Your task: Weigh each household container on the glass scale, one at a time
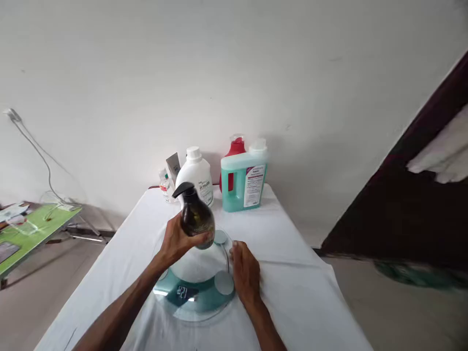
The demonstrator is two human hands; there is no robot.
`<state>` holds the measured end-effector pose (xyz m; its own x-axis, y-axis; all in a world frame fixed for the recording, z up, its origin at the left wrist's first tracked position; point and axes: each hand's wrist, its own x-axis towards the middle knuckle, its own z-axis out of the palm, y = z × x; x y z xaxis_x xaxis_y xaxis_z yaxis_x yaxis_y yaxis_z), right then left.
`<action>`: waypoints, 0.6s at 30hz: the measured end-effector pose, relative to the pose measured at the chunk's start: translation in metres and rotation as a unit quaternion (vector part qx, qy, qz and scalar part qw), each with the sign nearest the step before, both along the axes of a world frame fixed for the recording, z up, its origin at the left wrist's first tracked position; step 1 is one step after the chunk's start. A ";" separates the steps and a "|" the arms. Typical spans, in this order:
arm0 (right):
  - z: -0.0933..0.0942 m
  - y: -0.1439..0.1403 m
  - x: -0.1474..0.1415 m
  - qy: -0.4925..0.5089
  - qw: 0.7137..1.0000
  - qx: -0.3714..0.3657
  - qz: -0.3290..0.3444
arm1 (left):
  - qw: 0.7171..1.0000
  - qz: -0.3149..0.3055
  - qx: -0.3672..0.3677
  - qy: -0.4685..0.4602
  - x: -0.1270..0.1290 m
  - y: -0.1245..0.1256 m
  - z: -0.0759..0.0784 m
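Head view: the left hand [178, 240] wraps closed around the belly of a dark pump bottle [196, 218], holding it just above a round glass scale [193, 287] on the tabletop [292, 273]. The bottle looks rigid, smooth, possibly slippery; its wide body gives the best hold. The right hand [245, 273] rests flat and empty beside the scale.

Dark brown rounded pump bottle [197, 219] with black nozzle. Round clear glass scale [193, 282] with a teal band. Plain white cloth-covered table [292, 273]; translucent teal plastic jug [244, 181].
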<state>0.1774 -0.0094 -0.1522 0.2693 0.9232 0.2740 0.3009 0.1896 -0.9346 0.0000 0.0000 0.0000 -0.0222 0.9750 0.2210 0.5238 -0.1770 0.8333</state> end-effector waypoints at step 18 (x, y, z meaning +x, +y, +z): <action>0.007 -0.005 -0.001 0.008 0.999 -0.030 -0.030 | 0.993 -0.115 -0.009 0.009 0.146 0.151 -0.077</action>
<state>0.1762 -0.0141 -0.1450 0.3286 0.9200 0.2137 0.2958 0.1147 -0.9483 0.1465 0.1513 -0.0766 0.2061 0.9575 0.2019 0.4864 -0.2792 0.8279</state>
